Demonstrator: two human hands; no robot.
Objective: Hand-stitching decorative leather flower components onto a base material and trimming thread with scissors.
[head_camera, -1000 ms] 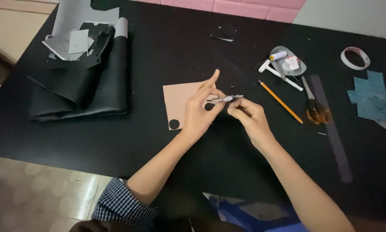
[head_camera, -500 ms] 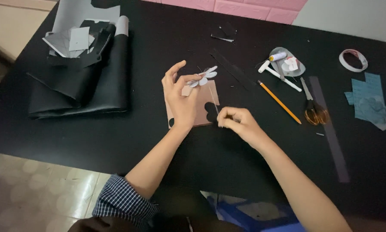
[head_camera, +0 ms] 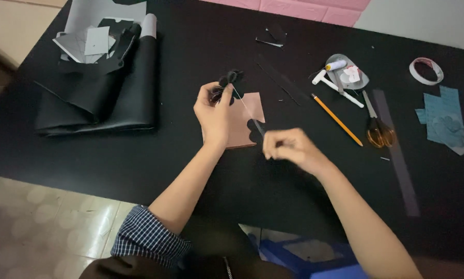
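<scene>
Since half a second earlier, the right hand [head_camera: 288, 147] had drawn back toward the body, pulling a pale thread [head_camera: 245, 107] taut from the black leather bow [head_camera: 227, 82]. That small, dark, folded bow sat pinched in the left hand [head_camera: 215, 111], its fingers clamped on it above the tan leather piece [head_camera: 246, 121] on the black table [head_camera: 201, 165]. The right fingers were closed together on the thread's end. Farther right lay a yellow pencil [head_camera: 336, 119], orange-handled scissors [head_camera: 377, 126], a white tape roll [head_camera: 426, 71] and blue paper pieces [head_camera: 445, 120]; folded black leather [head_camera: 100, 101] lay at left.
</scene>
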